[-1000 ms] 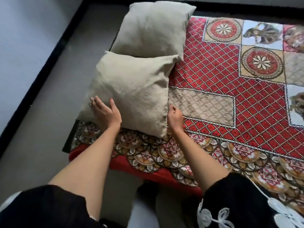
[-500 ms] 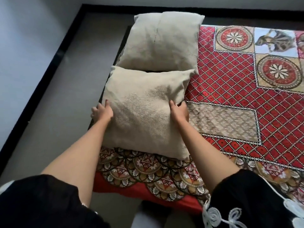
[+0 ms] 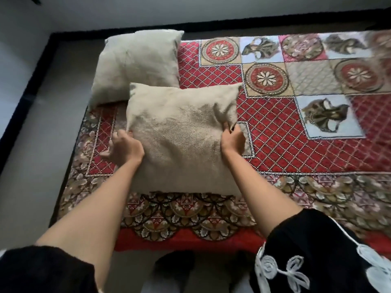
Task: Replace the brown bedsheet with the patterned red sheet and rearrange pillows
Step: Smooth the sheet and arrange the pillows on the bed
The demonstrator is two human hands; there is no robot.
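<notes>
**Near pillow has slid off its neighbour**

Compared with half a second back, the near pillow [image 3: 182,142] has shifted toward 3 o'clock, so a strip of the patterned red sheet [image 3: 275,127] now shows at its 9 o'clock side where the pillow covered it before. It used to sit stacked in line under the far pillow [image 3: 137,64]; now only its top left corner overlaps that one's bottom edge.

Left hand [image 3: 124,148] grip: it's at the pillow's left edge with the fingers spread, blurry, so I can't tell if it's actually holding. Right hand [image 3: 232,140] grip: fingers pinch the fabric at the right edge, bunching it up.

The near pillow lies roughly square-on, long axis running 9 to 3 o'clock, top edge pointing to 12. The far pillow is at about 11 o'clock of it, tilted slightly.
</notes>
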